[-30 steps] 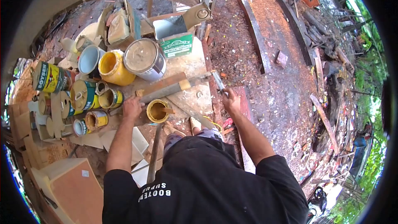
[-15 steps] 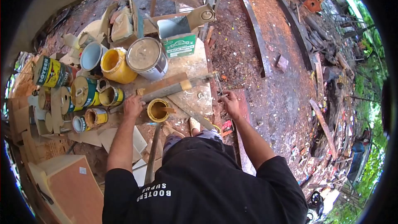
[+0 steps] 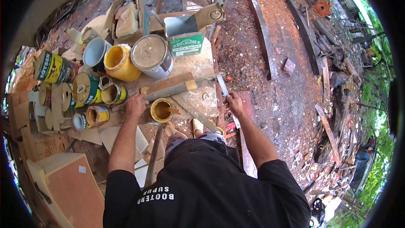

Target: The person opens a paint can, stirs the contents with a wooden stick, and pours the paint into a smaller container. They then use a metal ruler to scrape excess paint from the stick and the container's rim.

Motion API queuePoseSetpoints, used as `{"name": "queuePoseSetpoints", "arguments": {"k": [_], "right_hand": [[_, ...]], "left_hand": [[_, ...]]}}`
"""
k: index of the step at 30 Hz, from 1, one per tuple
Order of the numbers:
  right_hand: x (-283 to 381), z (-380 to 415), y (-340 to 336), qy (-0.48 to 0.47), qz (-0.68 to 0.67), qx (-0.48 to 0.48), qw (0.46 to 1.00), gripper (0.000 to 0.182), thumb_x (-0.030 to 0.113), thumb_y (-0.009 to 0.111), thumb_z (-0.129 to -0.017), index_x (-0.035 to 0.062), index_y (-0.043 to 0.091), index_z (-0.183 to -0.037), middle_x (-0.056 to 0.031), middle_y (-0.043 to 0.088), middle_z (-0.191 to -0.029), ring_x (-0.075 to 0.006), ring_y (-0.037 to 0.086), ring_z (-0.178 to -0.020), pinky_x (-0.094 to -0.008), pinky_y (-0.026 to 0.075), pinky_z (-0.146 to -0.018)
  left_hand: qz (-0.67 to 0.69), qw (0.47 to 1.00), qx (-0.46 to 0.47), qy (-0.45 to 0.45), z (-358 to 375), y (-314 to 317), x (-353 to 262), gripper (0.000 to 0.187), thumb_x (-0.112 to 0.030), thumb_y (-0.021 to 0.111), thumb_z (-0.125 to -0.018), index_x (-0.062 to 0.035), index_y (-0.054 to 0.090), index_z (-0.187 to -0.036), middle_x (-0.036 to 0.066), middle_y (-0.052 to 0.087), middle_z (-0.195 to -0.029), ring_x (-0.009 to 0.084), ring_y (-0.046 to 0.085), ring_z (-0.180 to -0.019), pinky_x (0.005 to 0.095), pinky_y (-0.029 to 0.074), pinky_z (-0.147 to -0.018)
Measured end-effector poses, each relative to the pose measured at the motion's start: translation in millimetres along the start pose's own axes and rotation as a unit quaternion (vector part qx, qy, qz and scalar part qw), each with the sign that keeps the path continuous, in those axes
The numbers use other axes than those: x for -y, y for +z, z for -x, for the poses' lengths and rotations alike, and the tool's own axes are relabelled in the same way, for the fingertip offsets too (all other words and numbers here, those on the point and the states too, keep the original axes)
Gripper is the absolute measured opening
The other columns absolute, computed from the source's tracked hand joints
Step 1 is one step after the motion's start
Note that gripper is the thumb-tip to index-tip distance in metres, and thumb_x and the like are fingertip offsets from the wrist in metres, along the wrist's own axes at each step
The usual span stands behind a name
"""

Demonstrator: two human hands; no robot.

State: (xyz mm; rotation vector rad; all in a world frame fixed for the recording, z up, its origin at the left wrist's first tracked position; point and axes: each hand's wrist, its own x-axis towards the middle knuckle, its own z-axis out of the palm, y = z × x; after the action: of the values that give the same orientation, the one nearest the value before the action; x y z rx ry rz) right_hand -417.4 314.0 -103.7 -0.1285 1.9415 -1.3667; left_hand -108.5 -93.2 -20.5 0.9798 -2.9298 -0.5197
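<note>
My left hand (image 3: 136,106) is closed on the near end of a long grey bar (image 3: 171,91), which lies across the worktable with a band of tan tape round it. Close in front of that hand stands an open can of yellowish-brown paint (image 3: 160,110) with a flat wooden stick (image 3: 172,110) in it. Beyond the table's right edge, my right hand (image 3: 234,102) grips a flat silver metal strip (image 3: 222,85). The strip's upper end is right at the far end of the bar, and its lower end shows below my fingers. A flat wooden piece (image 3: 168,82) lies along the bar.
Paint cans and tubs crowd the table's left side, among them a yellow tub (image 3: 121,64) and a large lidded can (image 3: 151,55). A green-labelled tin (image 3: 185,44) stands at the back. Long dark beams (image 3: 259,27) lie on the littered ground at right. A wooden cabinet (image 3: 71,185) is lower left.
The metal strip has turned from nearly edge-on to showing its broad face. My right hand has shifted slightly; my left hand stays on the bar.
</note>
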Motion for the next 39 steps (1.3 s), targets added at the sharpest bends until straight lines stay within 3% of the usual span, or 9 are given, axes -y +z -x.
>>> {"name": "queuePoseSetpoints", "arguments": {"k": [8,11,14,17,22,26,31,35,39], "right_hand": [[-22,5,-28,0.081,0.082,-0.056,0.992,0.025,0.024,0.06,-0.105,0.004,0.069,-0.117,-0.0078,0.072,-0.08,-0.015,0.064,-0.059,-0.0314,0.051,-0.05],[-125,-21,-67,0.06,0.183,-0.136,0.972,0.018,0.018,0.061,-0.101,0.0042,0.068,-0.11,-0.0076,0.07,-0.076,-0.016,0.062,-0.056,-0.0319,0.048,-0.046],[-61,28,-58,0.065,-0.059,-0.143,0.986,0.013,0.012,0.06,-0.098,0.0045,0.067,-0.106,-0.0104,0.07,-0.079,-0.0183,0.063,-0.057,-0.0325,0.049,-0.046],[-5,37,-48,0.015,-0.081,-0.137,0.987,0.024,0.008,0.061,-0.096,0.0009,0.06,-0.119,-0.0154,0.072,-0.086,-0.0209,0.066,-0.058,-0.0344,0.053,-0.048],[185,102,6,-0.136,-0.192,0.011,0.972,0.027,0.008,0.057,-0.101,0.0049,0.057,-0.128,-0.0125,0.072,-0.094,-0.0175,0.066,-0.062,-0.0306,0.056,-0.056],[166,76,9,-0.051,-0.051,0.122,0.99,0.016,0.014,0.059,-0.104,0.0077,0.061,-0.118,-0.005,0.067,-0.079,-0.013,0.063,-0.06,-0.028,0.051,-0.052],[113,53,28,-0.155,0.132,0.041,0.978,0.018,0.013,0.06,-0.105,0.0025,0.066,-0.118,-0.0027,0.067,-0.081,-0.0105,0.061,-0.066,-0.0273,0.05,-0.058],[113,60,44,-0.12,0.037,0.092,0.988,0.013,0.01,0.059,-0.105,0.0033,0.065,-0.115,-0.0014,0.067,-0.083,-0.0089,0.061,-0.067,-0.0258,0.05,-0.058],[124,73,58,-0.147,0.017,0.123,0.981,0.013,0.008,0.058,-0.104,0.0019,0.064,-0.113,-0.0034,0.067,-0.082,-0.0106,0.061,-0.063,-0.0265,0.05,-0.055]], "left_hand": [[-0.003,1.0,0.011,-0.013,0,-4,-3,0.038,-0.022,0.091,-0.079,-0.0117,0.081,-0.114,0.015,0.075,-0.111,0.0359,0.072,-0.106,0.0465,0.057,-0.095],[-0.012,1.0,0.015,-0.023,3,-4,-5,0.039,-0.025,0.09,-0.08,-0.0128,0.081,-0.115,0.014,0.076,-0.113,0.0346,0.072,-0.107,0.0467,0.057,-0.096],[-0.013,0.999,0.028,-0.044,5,-5,-5,0.042,-0.025,0.09,-0.082,-0.013,0.079,-0.12,0.014,0.075,-0.118,0.0322,0.072,-0.113,0.0452,0.057,-0.1],[0.004,0.996,0.057,-0.066,2,7,3,0.044,-0.031,0.09,-0.082,-0.0148,0.08,-0.121,0.016,0.074,-0.122,0.0363,0.068,-0.121,0.0478,0.055,-0.106],[0.142,0.98,-0.108,-0.093,35,-7,-15,0.064,-0.017,0.082,-0.082,-0.0082,0.062,-0.142,0.02,0.066,-0.136,0.0412,0.064,-0.125,0.0492,0.051,-0.11],[0.186,0.956,-0.211,-0.088,72,-4,-27,0.072,-0.018,0.081,-0.081,-0.0042,0.054,-0.147,0.024,0.062,-0.139,0.0447,0.059,-0.129,0.0504,0.05,-0.11],[0.255,0.955,-0.149,-0.007,121,-12,-88,0.101,-0.029,0.088,-0.078,0.001,0.037,-0.159,0.033,0.05,-0.153,0.0473,0.051,-0.142,0.0524,0.042,-0.12],[0.122,0.99,-0.077,-0.002,109,-24,-126,0.126,-0.044,0.092,-0.074,-0.001,0.021,-0.167,0.034,0.032,-0.165,0.0515,0.035,-0.152,0.0592,0.03,-0.126],[0.044,0.997,-0.019,-0.062,86,7,-126,0.13,-0.048,0.091,-0.073,-0.0078,0.016,-0.171,0.031,0.033,-0.164,0.0519,0.039,-0.147,0.0635,0.03,-0.124]]}}
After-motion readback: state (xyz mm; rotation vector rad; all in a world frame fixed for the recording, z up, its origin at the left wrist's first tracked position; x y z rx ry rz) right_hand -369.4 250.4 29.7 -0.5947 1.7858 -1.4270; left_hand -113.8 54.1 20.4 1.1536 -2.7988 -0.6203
